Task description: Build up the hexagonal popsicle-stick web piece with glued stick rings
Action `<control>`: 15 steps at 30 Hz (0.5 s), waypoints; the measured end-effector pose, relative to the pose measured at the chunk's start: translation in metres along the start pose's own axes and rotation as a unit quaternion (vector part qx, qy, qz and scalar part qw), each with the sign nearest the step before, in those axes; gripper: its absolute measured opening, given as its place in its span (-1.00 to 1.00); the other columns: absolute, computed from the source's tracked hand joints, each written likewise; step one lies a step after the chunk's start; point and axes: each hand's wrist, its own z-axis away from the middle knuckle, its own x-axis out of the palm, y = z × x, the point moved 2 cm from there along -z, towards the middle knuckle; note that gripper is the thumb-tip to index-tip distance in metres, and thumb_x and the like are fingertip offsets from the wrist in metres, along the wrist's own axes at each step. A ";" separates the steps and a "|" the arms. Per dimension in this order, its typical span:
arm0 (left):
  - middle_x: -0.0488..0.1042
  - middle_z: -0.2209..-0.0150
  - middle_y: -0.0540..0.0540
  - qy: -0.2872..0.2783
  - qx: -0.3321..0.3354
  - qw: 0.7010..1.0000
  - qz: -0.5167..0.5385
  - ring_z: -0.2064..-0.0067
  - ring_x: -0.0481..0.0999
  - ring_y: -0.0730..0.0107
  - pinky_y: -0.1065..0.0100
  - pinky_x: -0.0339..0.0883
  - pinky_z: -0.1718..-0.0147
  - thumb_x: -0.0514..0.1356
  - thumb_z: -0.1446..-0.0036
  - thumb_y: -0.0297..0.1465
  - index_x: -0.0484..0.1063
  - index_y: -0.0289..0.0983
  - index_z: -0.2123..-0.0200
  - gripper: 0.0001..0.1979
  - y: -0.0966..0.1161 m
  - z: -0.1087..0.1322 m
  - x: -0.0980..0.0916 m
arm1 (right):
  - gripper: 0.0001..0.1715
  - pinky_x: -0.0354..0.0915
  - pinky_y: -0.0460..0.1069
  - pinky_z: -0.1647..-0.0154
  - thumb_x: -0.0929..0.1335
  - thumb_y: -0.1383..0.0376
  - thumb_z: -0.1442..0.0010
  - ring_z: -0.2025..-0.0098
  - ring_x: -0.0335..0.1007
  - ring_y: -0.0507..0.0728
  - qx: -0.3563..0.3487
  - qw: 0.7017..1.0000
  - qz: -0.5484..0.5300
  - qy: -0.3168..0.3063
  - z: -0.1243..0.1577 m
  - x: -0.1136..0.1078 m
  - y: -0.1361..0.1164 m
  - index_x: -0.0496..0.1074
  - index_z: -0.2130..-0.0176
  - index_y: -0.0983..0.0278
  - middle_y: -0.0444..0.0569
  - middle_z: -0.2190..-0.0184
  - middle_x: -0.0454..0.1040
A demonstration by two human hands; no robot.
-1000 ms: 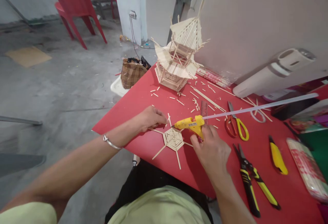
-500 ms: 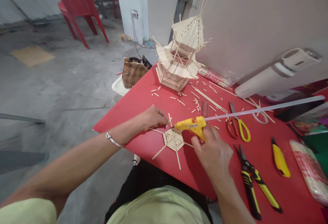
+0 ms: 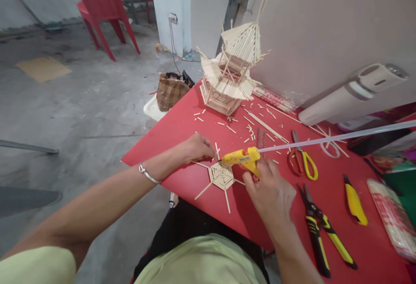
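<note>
My right hand (image 3: 271, 193) grips a yellow glue gun (image 3: 242, 158) with a long clear glue stick (image 3: 338, 137) sticking out of its back. The gun's nozzle points left, just above a small hexagonal web of wooden sticks (image 3: 221, 176) lying on the red table (image 3: 182, 132). My left hand (image 3: 196, 147) rests on the table at the web's upper left, fingers pinched on a short wooden stick (image 3: 216, 149) beside the nozzle.
A tall stick-built pagoda model (image 3: 232, 73) stands at the table's far edge. Loose stick pieces, scissors (image 3: 302, 160), pliers (image 3: 320, 232) and a yellow cutter (image 3: 354, 199) lie to the right. A white cylinder (image 3: 351, 93) leans by the wall. A checked bag (image 3: 170, 91) sits beyond the table.
Both hands stay almost in place. The glue gun's nozzle has edged slightly left toward the stick in my left hand; the view has shifted a little.
</note>
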 end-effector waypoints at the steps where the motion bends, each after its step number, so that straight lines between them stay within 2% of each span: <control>1: 0.12 0.86 0.08 0.001 0.001 1.000 -0.003 0.77 -0.03 0.65 0.45 -0.19 0.74 0.35 0.15 -0.53 0.46 -0.34 0.74 -0.79 -0.001 -0.001 0.000 | -0.68 -0.09 -0.07 0.53 0.27 0.16 -0.25 0.52 0.15 -0.01 0.000 1.000 0.004 -0.001 -0.001 0.000 0.000 0.46 0.13 0.28 -0.05 0.27 0.48; 9: 0.14 0.85 0.07 -0.005 0.003 1.000 0.002 0.77 -0.02 0.64 0.44 -0.21 0.73 0.34 0.13 -0.50 0.47 -0.34 0.71 -0.81 -0.004 -0.004 -0.001 | -0.71 -0.07 -0.07 0.54 0.29 0.19 -0.24 0.50 0.18 -0.01 -0.013 1.000 -0.012 0.008 -0.001 -0.005 -0.005 0.46 0.12 0.29 -0.07 0.21 0.50; 15: 0.15 0.84 0.08 0.004 0.000 1.000 -0.002 0.76 -0.01 0.63 0.46 -0.23 0.73 0.31 0.11 -0.53 0.44 -0.33 0.72 -0.79 -0.002 -0.002 0.001 | -0.76 -0.05 -0.06 0.52 0.29 0.22 -0.24 0.51 0.20 -0.01 -0.026 0.999 -0.029 0.008 0.001 -0.006 -0.012 0.47 0.16 0.28 -0.09 0.26 0.50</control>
